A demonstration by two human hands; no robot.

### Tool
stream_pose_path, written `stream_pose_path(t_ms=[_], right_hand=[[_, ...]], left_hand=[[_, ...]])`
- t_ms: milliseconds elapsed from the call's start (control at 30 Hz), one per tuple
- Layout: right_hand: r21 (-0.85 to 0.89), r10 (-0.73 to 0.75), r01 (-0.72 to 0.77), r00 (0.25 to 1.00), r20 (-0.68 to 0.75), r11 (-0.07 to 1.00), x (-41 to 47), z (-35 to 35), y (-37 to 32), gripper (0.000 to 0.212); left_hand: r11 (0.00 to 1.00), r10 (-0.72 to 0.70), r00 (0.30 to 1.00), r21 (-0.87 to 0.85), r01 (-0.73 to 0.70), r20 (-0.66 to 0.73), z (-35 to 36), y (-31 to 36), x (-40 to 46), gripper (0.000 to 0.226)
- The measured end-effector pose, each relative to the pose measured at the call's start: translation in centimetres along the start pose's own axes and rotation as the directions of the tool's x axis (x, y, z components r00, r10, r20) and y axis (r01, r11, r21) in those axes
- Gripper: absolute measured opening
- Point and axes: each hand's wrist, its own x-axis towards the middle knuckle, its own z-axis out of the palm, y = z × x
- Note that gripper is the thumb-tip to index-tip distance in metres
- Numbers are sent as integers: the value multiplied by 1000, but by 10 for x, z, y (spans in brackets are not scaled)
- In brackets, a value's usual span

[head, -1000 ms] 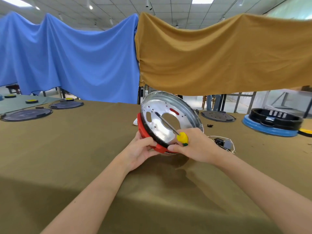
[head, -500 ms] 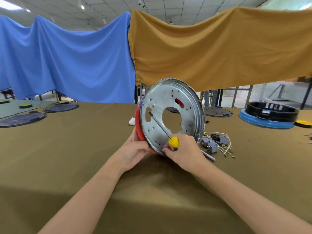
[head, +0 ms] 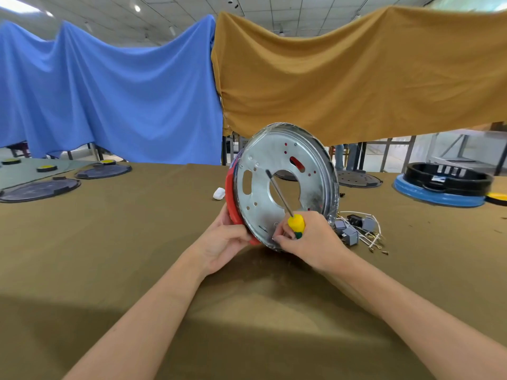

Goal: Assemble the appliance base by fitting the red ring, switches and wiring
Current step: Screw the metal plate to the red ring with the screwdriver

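Metal base plate (head: 285, 187) now stands almost on edge at the middle of the tabletop (head: 109, 256), steeper than a second ago, when we had it leaning back with its hollow face more open to us. The red ring (head: 231, 198) hugs its rim at 9 o'clock, so we judge the ring fitted and the turning meant to bring a fixing point within reach. Our left hand (head: 222, 242) has its grip clenched on ring and rim at 7 o'clock. Our right hand (head: 310, 239) has its grip closed on the yellow screwdriver (head: 295, 222), fingertips touching the plate's lower edge; the shaft slants up toward 11 o'clock across the centre hole, its tip apparently free. Tilting has uncovered the grey switches (head: 349, 233) and white wires (head: 370, 237), lying loose at 3 o'clock, so wiring remains undone.

We cannot see the plate's far face, nor whether any screw is seated. At far right a black and blue housing (head: 439, 187) is only partly legible.
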Motion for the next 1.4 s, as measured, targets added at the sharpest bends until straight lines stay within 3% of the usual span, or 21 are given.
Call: stream_pose_path(t_ms=[300,467,567,667,900,1133,1400], right_hand=[[144,48,-59,996,78,988,7,-7,-3,33],[360,184,-220,974,134,907,11,-6,0,40],[419,195,-236,971,139,877,12,-11,5,43],[348,111,-152,984,136,925,10,-13,5,46],[-47,53,-51,997,56,998,10,-1,1,26],[-56,77,-75,996,41,996,12,-2,4,29],[-184,38,-40,999,-14,982,16,2,-1,17]], left_hand=[[1000,-19,1000,3,19,-9,1,1,-1,86],[1000,-24,999,13,25,-24,3,3,-3,86],[999,-42,998,-13,41,-48,4,3,-3,86],[998,-49,997,-28,48,-66,4,3,-2,86],[999,-42,999,-5,42,-35,3,4,-2,88],[999,-36,999,-5,36,-29,1,2,-2,86],[999,-33,998,-19,32,-54,-2,2,-1,84]])
